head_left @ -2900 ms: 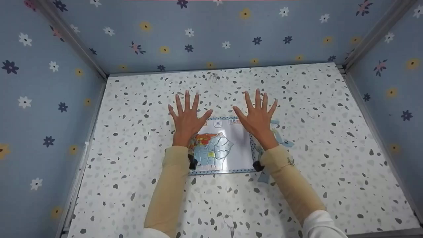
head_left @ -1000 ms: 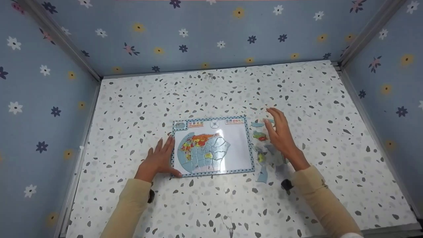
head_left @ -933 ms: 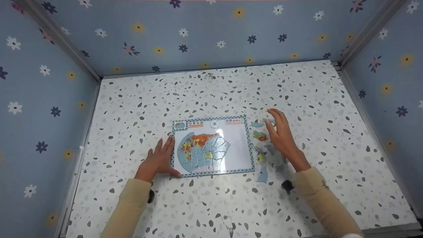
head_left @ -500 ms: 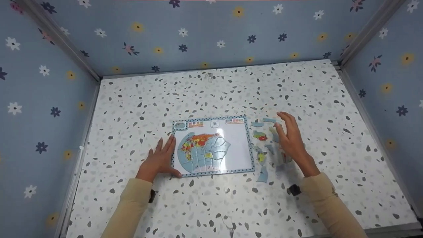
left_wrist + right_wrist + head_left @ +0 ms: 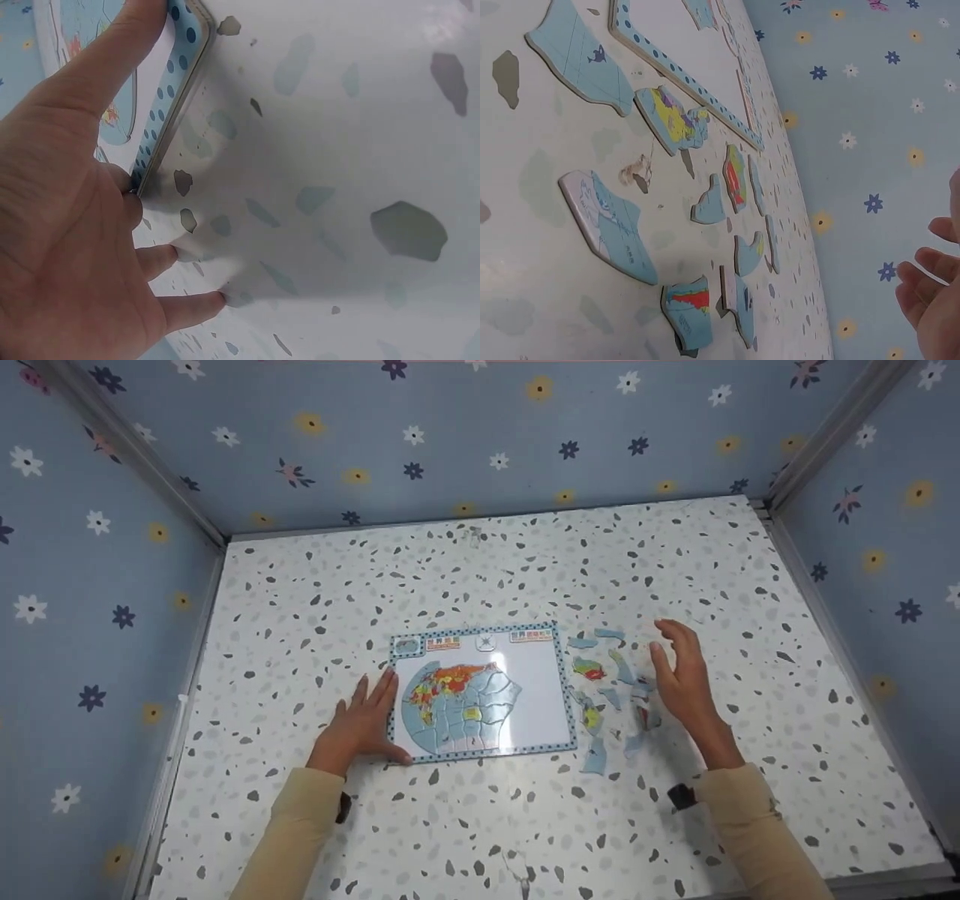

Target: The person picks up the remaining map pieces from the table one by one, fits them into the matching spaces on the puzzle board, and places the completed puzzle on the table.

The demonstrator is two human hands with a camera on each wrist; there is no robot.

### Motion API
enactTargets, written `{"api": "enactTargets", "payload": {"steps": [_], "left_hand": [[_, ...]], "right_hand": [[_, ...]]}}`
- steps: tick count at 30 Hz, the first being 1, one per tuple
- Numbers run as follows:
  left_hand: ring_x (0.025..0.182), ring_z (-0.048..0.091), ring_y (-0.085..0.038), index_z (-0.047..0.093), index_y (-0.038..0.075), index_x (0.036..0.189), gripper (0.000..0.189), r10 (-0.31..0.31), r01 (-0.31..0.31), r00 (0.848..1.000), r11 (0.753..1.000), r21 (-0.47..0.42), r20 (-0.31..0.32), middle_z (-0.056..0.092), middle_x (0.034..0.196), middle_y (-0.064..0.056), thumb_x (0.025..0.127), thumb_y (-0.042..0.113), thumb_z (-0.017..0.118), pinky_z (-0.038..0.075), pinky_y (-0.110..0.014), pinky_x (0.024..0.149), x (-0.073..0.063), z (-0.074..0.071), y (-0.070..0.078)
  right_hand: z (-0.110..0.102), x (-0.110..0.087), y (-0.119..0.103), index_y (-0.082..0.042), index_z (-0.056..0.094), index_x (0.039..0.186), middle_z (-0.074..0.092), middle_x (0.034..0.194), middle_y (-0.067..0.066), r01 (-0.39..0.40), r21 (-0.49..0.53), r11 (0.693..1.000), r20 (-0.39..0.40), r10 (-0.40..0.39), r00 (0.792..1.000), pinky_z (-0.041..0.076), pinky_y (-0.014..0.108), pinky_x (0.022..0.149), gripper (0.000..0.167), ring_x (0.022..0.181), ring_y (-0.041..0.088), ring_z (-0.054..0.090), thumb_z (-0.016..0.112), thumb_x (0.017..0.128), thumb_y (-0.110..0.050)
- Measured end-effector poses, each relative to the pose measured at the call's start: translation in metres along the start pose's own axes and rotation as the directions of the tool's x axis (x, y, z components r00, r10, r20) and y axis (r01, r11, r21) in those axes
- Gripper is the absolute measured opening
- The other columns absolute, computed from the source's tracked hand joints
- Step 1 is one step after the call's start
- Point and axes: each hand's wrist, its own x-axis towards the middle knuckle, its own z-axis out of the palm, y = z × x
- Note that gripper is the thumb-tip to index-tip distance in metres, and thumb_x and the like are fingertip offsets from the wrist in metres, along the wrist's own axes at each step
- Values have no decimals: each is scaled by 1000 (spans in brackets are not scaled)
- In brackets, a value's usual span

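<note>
A world-map jigsaw board (image 5: 544, 697) with a dotted blue border lies mid-table. Joined map pieces (image 5: 454, 709) cover its left and middle; the right part shows bare white. My left hand (image 5: 356, 731) rests at the board's left edge, thumb at the near-left corner; the left wrist view shows the thumb over the dotted border (image 5: 180, 45) and some fingertips on the table. Loosely bent and holding nothing, my right hand (image 5: 686, 682) hovers right of the loose puzzle pieces (image 5: 589, 668). The right wrist view catches only part of this hand (image 5: 937, 300), apart from the pieces.
Several loose pieces lie right of the board, among them a blue one with an orca (image 5: 581, 56) and one with a red strip (image 5: 686, 300). Some overlap. Flower-patterned walls (image 5: 487, 435) enclose the speckled table (image 5: 360, 585) at the back and sides.
Both hands were spread over the board at first. The left then settled at its left edge. My right hand went to the pieces and has since drawn right, uncovering more of them.
</note>
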Motion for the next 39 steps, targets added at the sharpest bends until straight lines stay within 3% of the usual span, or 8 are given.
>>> {"api": "enactTargets", "payload": {"steps": [15,29,39], "left_hand": [[147,-11,-39,-3,16,155,139,-3,3,1000,1000,-21,-6,-11,162,-2,56,59,85,8,-68,111,0,3,-2],[146,-7,-42,-1,14,155,139,19,-19,1000,1000,-5,-19,-7,163,-5,56,60,85,11,-69,111,-1,2,-3],[147,-8,-41,-2,14,155,139,4,-5,1000,1000,-13,-13,-8,162,-4,56,59,85,10,-68,112,-3,1,0]], "right_hand": [[-8,-16,29,-4,46,137,41,141,18,-95,-37,995,22,96,995,36,54,103,44,123,33,46,50,100,-28],[-9,-34,57,-5,42,138,35,142,20,-254,-55,966,137,259,956,34,60,104,58,126,38,40,55,95,-42],[-8,-38,67,1,57,123,38,138,27,-218,-198,956,188,255,949,26,61,108,43,131,45,34,66,91,-28]]}}
